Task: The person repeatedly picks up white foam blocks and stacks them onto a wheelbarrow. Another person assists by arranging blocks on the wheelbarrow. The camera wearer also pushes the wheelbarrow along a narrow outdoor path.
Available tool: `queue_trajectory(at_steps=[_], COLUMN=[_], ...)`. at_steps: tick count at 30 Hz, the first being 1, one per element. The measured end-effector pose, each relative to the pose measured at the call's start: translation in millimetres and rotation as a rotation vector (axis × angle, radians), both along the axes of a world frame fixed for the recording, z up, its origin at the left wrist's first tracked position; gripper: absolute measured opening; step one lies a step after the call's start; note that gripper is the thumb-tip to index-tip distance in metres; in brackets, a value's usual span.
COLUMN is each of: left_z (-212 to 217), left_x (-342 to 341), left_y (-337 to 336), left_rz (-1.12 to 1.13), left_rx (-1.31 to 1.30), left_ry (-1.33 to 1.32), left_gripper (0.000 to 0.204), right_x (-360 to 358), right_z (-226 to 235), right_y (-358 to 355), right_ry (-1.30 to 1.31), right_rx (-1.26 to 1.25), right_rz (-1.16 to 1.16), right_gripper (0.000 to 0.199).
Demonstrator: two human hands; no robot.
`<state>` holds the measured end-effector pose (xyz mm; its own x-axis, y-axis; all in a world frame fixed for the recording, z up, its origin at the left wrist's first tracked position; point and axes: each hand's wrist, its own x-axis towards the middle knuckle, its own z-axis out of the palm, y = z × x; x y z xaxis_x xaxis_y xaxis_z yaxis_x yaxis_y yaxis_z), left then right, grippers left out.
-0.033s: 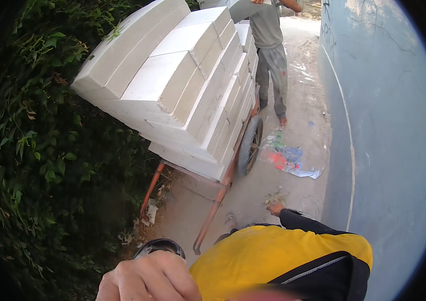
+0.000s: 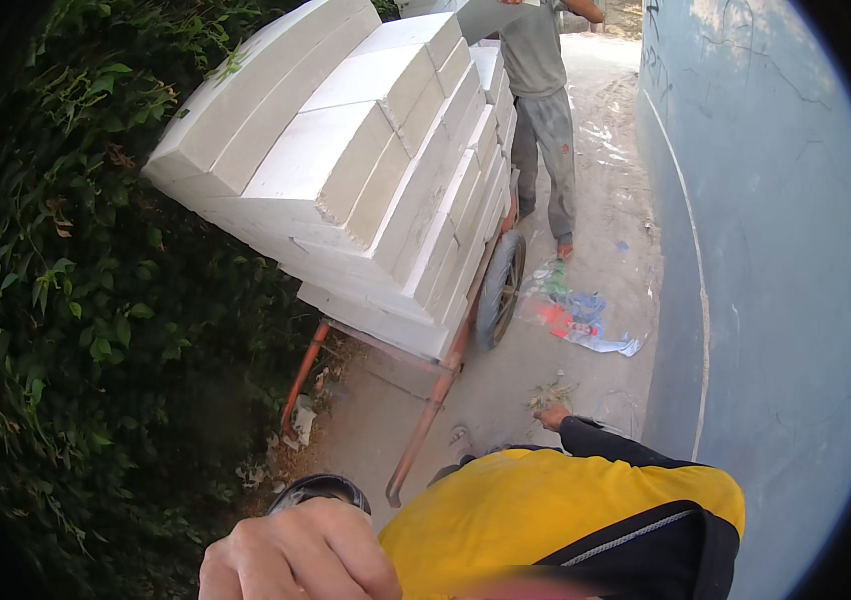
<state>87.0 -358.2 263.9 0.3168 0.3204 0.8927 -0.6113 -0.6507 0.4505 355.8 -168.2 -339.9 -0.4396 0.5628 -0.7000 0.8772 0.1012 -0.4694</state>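
My left hand (image 2: pixel 300 552) is raised close in front of me at the lower edge, its fingers bent into a closed shape. Whatever those fingers hold, if anything, is hidden. Just behind it shows a curved black thing (image 2: pixel 320 488), perhaps a cuff. My right hand (image 2: pixel 550 417), in a black sleeve, hangs low at my side and looks small; its fingers are too small to read. A tuft of dry grass (image 2: pixel 551 395) shows just beyond it. Ahead stands a handcart (image 2: pixel 427 425) with reddish shafts, stacked high with white blocks (image 2: pixel 310 150). Neither hand touches it.
Beyond the cart stands another person (image 2: pixel 540 130) in grey clothes, one hand at a pale block (image 2: pixel 495 18). A wheel (image 2: pixel 501 290) borders a torn coloured sheet (image 2: pixel 585 318) on the ground. Leafy growth (image 2: pixel 95 300) lines the left, a blue-grey wall (image 2: pixel 755 250) the right.
My left hand has shifted very slightly. The other person's foot has moved a little nearer. The cart and blocks stay where they were.
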Motion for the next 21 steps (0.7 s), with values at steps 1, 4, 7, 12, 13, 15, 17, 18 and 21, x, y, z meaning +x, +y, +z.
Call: queue_trajectory(at_steps=[1, 4, 7, 12, 13, 15, 17, 18, 21], left_z=[-1.0, -6.8, -12.1, -19.7, -20.9, -20.6, -17.5, -14.6, -6.6], left_x=[-1.7, -5.5, -2.0, 16.2, 19.8, 23.2, 19.6, 16.0, 6.6], left_y=[1.5, 2.6, -2.2, -5.4, -5.6, -8.0, -8.9, -9.3, -8.1], left_rz=[0.015, 0.099, 0.217, 0.340, 0.374, 0.445, 0.350, 0.302, 0.295], left_rx=[0.020, 0.110, 0.144, 0.195, 0.197, 0.201, 0.149, 0.124, 0.273], left_ry=[0.021, 0.045, -0.023, -0.262, -0.293, -0.358, -0.255, -0.202, -0.129], left_gripper=[0.015, 0.015, 0.014, 0.013, 0.011, 0.008, 0.006, 0.010, 0.020], right_x=[4.7, 16.5, 28.2, 54.7, 57.7, 60.1, 60.2, 59.5, 58.3], right_z=[-7.2, -44.5, -90.0, -129.3, -128.8, -122.4, -111.8, -106.3, -94.8], right_y=[1.3, 4.3, 5.1, -4.3, -5.3, -6.3, -6.2, -6.1, -3.8], right_ry=[-0.008, -0.007, -0.063, -0.064, -0.058, -0.067, -0.131, -0.083, -0.049], right_rx=[0.012, 0.002, 0.086, 0.389, 0.306, 0.240, 0.266, 0.311, 0.317], right_rz=[0.018, -0.121, -0.054, 0.267, 0.178, 0.126, 0.201, 0.252, 0.268], right_gripper=[0.056, 0.057, 0.061, 0.034, 0.034, 0.035, 0.035, 0.035, 0.036])
